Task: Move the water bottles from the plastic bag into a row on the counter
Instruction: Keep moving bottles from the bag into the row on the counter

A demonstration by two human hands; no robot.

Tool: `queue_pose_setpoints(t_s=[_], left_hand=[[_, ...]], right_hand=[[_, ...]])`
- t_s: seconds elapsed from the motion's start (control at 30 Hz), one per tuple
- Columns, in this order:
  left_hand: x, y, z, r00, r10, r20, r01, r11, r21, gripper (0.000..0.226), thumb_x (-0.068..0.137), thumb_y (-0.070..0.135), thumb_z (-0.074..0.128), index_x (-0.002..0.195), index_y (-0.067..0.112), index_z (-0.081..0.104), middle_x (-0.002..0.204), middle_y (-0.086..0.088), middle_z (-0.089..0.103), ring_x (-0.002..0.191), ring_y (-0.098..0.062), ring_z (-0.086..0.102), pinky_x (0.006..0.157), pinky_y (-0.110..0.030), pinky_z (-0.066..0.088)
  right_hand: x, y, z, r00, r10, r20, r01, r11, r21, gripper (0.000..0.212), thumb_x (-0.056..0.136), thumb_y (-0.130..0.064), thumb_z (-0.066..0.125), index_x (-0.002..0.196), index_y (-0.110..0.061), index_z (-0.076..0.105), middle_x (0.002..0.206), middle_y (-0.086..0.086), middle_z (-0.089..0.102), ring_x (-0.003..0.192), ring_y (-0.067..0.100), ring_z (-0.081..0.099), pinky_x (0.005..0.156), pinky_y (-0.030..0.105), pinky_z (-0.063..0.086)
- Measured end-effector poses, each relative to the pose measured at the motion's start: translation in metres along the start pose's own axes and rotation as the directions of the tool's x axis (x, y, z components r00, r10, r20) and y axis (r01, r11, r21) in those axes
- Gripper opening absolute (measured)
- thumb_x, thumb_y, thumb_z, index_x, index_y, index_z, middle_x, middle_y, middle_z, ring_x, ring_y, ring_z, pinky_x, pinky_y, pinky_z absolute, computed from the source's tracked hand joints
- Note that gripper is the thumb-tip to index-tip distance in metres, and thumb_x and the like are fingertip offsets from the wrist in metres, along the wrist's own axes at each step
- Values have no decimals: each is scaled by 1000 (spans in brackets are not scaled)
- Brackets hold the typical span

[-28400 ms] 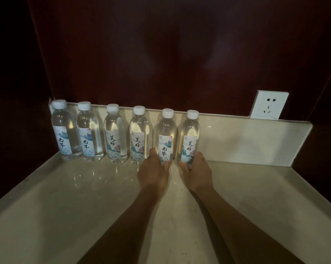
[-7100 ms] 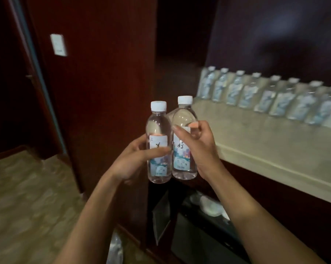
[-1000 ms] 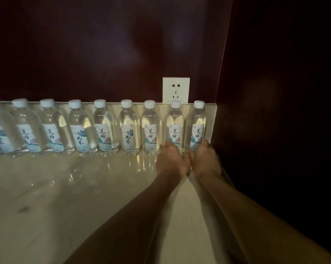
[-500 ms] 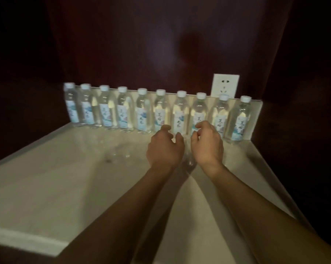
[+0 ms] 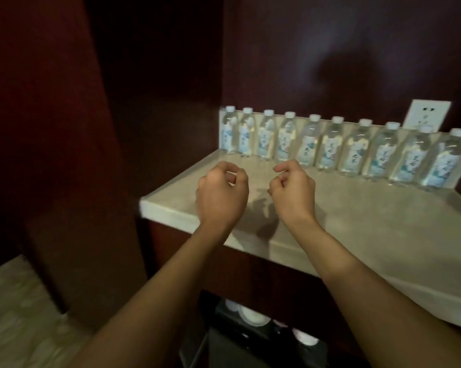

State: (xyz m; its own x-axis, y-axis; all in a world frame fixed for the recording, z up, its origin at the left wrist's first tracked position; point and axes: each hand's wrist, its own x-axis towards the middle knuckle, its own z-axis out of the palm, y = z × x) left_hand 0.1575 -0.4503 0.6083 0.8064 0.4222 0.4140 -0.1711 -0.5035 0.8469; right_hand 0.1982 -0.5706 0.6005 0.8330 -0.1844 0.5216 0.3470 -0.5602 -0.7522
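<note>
Several clear water bottles with white caps and blue-white labels stand in a row (image 5: 335, 144) against the back rim of the pale stone counter (image 5: 370, 229). The leftmost bottle (image 5: 229, 131) is at the counter's left end and the rightmost bottle (image 5: 447, 160) is near the right corner. My left hand (image 5: 221, 193) and my right hand (image 5: 293, 191) hover side by side over the counter's front left part, well short of the row. Both hold nothing, fingers loosely curled. No plastic bag is in view.
A white wall socket (image 5: 427, 114) sits above the row's right end. Dark red wood panels (image 5: 51, 128) close in the left side and the back. Under the counter a dark shelf holds white cups (image 5: 250, 314). Patterned floor (image 5: 17, 314) shows at lower left.
Both hands have let go of the two rightmost bottles and drawn back from the row to the counter's front. The view has pulled back and swung left.
</note>
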Motion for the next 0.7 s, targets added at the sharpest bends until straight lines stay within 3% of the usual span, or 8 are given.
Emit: queue_pose_setpoints(t_s=[0.13,0.27,0.37,0.6,0.7], left_hand=[[-26,-47,-83,987,-39,-159,44,999,30,16,93,34,53,91,29,68,88,10,73,77,-15,70,73,-28,50],[-40,-114,-148,943,-185,-277,190,982,-9,32,87,50,47,94,29,70,83,8,73,79,-21,72,77,-42,59],[-57,-166,-186,888,-308,-340,328,945,2,40,84,57,45,88,26,71,79,4,73,77,-24,72,78,-43,58],[-99,-292,-250,671,-616,-412,634,766,-111,40,73,56,46,74,24,69,72,1,72,77,-28,71,77,-45,59],[-106,-341,-271,559,-712,-424,729,666,-157,29,81,45,54,77,22,71,71,3,73,76,-28,73,80,-48,59]], right_hand=[[-70,-53,67,985,-65,163,53,996,77,19,83,-2,56,98,-11,63,86,10,66,83,29,64,79,41,53],[-133,-85,131,935,-88,344,56,993,100,15,85,-4,60,95,-13,65,84,2,62,81,21,62,70,26,45],[-174,-90,175,888,-73,455,18,992,123,14,84,-5,61,92,-15,65,83,4,68,81,24,67,77,36,55],[-261,-77,284,687,-22,726,-30,998,58,12,80,-5,60,83,-17,63,78,9,68,74,29,68,74,45,56],[-287,-66,332,584,23,811,-63,998,17,15,81,-4,60,79,-19,61,78,10,70,74,32,69,74,47,57]])
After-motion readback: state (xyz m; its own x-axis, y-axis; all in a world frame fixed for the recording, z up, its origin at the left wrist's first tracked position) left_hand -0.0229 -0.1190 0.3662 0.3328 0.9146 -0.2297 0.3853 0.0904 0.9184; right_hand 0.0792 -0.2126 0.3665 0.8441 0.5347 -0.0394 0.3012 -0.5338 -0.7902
